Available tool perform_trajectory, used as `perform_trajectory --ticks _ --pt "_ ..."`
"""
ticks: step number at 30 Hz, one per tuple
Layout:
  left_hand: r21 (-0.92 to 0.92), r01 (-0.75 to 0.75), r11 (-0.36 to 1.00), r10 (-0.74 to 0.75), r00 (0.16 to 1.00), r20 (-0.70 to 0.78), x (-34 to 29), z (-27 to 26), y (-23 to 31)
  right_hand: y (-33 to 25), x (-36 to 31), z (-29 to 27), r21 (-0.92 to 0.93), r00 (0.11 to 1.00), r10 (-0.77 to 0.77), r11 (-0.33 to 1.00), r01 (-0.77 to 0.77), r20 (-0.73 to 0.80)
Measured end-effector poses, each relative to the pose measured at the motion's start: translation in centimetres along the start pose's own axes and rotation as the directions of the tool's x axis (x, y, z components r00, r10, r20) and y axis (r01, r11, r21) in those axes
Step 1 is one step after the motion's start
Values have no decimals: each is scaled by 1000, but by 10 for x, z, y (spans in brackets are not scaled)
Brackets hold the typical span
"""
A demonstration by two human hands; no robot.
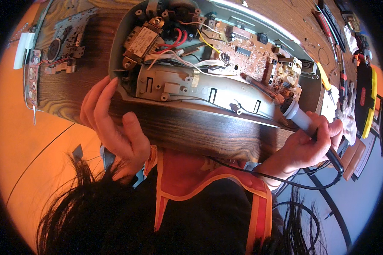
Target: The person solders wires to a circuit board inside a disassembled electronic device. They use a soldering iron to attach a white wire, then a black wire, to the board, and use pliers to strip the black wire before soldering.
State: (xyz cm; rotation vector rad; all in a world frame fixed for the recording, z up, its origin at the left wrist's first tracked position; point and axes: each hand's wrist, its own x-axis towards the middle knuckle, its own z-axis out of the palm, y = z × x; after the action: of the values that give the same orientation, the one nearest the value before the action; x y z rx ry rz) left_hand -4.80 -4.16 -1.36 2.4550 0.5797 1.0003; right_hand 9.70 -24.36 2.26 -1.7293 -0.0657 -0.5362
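My right hand point(315, 142) is wrapped round the grey grip of a soldering iron point(301, 119), whose black cord loops down from its rear end. The iron's brownish metal shaft points up and left over the right part of a brown circuit board point(253, 57); whether its tip touches anything I cannot tell. This board sits in an opened grey plastic housing point(225, 94), along with a transformer point(141, 44) and several wires. Beside the housing's near left corner, my left hand point(115, 123) has its fingers stretched out, the fingertips at the rim, holding nothing.
A mechanism with a dark round part point(57, 47) lies on the wooden table point(191, 129) at the left. Along the right side are a red-handled screwdriver point(324, 24), a yellow-handled tool point(324, 78), a glove point(348, 112) and a black-and-yellow case point(366, 95). The iron's cord crosses my right wrist.
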Motion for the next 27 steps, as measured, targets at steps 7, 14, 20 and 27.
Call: perform_trajectory --ticks 7,14,20,27 --pt "7 -1 1000 1 1000 -9 -2 2 2 2 3 -3 24 1000 8 1000 -8 -12" --pt "-53 9 999 -13 997 -80 -6 5 0 12 7 -16 62 999 -49 997 48 5" --pt "-127 13 992 -37 982 -185 -5 3 6 15 12 -24 683 987 -103 730 -11 127" --pt "46 -121 992 126 983 -130 3 -18 24 5 6 -49 587 993 -3 807 71 -116"
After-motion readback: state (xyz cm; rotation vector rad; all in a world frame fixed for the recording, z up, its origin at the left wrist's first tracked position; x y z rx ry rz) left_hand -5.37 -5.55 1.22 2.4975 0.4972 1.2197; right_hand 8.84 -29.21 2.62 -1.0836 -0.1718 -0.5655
